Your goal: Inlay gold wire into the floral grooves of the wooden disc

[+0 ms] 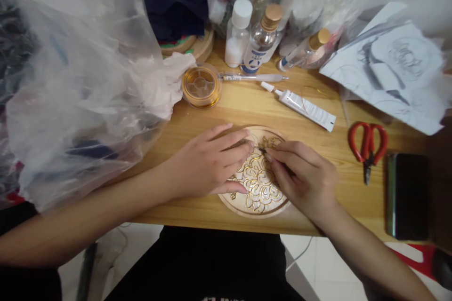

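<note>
In the middle of the frame, the round pale-wood plaque (240, 201) with gold-wire flowers (262, 175) looks light, stiff, best held by its rim (228, 203), the left hand (215, 160) splayed over it, the right hand (305, 176) pinching a small dark tool (262, 150).

A handicraft spot, home or studio unclear; a round floral board (261, 178) lies on a wooden tabletop (240, 109); from the board, a gold spool (202, 84) sits at eleven o'clock, bottles (257, 47) at twelve, a tube (306, 107) at one, drawings (390, 68) at two, red-handled cutters (367, 156) at three; tiled floor (335, 263) at five.
</note>
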Demonstrator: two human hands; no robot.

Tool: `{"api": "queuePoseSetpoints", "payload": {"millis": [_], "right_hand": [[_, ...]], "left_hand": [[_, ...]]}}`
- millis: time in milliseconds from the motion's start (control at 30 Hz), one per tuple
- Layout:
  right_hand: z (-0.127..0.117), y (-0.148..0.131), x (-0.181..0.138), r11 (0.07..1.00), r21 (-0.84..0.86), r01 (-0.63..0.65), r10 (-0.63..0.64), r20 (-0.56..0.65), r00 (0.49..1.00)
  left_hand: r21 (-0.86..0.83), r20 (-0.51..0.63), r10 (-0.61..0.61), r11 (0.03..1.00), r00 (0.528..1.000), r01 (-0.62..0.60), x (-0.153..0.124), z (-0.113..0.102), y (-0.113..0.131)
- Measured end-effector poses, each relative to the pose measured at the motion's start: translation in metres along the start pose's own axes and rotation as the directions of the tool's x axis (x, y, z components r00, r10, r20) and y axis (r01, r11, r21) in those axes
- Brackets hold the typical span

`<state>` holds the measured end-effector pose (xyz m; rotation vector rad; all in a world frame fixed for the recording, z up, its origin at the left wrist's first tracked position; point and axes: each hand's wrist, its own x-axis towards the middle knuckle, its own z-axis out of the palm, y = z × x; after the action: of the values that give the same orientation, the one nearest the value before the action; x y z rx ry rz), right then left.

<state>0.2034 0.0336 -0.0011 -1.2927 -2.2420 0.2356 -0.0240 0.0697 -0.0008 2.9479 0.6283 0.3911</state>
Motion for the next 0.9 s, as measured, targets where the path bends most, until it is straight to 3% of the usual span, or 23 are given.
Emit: {"api": "queuePoseSetpoints", "payload": {"millis": [467,900], "right_hand": [[-0.0016,-0.0014,0.0014,0.991,-0.112,0.070,-0.068,0.018,0.998],[-0.0001,-0.0007,-0.0010,0.998,-0.056,0.033,-0.032,0.008,0.999]], "left_hand": [[-0.039,0.003,0.005,0.999,1.000,-0.005,-0.0008,0.0012,-0.0009],[-0.048,0.005,-0.002,0.999,1.000,0.003,-0.0014,0.0012,-0.0018]]}}
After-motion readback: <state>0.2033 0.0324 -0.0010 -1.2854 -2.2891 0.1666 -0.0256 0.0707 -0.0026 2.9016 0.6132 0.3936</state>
